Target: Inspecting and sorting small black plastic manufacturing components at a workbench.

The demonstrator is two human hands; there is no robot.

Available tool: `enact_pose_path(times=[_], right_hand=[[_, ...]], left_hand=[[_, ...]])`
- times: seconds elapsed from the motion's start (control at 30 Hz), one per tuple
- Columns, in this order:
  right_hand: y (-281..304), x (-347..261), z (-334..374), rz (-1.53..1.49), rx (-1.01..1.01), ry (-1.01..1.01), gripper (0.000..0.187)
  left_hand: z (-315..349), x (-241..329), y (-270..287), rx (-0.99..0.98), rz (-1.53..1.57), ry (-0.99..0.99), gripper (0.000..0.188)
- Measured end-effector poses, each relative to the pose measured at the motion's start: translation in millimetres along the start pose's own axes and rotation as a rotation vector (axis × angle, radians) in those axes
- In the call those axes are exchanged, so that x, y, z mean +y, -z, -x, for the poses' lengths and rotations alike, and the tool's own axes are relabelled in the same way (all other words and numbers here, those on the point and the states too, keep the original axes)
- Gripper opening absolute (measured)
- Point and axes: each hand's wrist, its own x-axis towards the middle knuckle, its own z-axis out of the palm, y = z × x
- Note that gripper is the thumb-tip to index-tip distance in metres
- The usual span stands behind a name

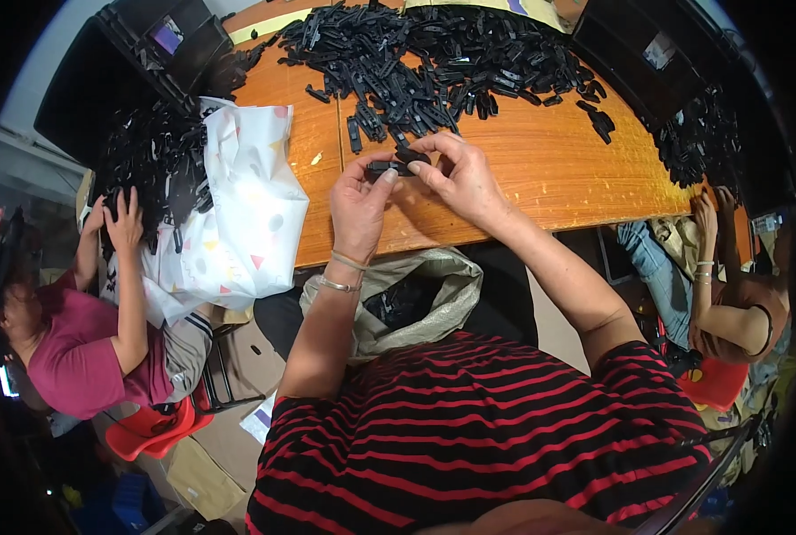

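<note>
Above the table's near edge, my left hand [360, 201] pinches a small, elongated black plastic piece [382, 167] between thumb and fingers. Close beside it, my right hand [462, 181] grips another black plastic piece [410, 155]. The two pieces meet or overlap between my fingertips; whether they are joined I cannot tell. Just beyond my hands spreads a large heap of similar black plastic pieces [398, 85]. Below my wrists, an open woven sack [459, 283] rests at my lap, with dark pieces inside it.
A wooden table [523, 160] lies under the heap. Black crates [652, 62] stand at both far corners. A patterned white plastic sheet [255, 196] hangs over the left edge. One person [86, 357] works at the left, another [737, 312] at the right, both beside black pieces.
</note>
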Motion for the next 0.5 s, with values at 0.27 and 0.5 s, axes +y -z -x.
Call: enact_pose_path(times=[0.27, 0.5], right_hand=[[-0.7, -10.0, 2.9, 0.164, 0.041, 0.268, 0.022], [-1.0, -14.2, 1.9, 0.202, 0.036, 0.296, 0.024]], left_hand=[[3.9, 6.4, -4.2, -0.044, 0.002, -0.121, 0.028], [16.5, 23.4, -21.1, -0.03, 0.036, -0.188, 0.041]])
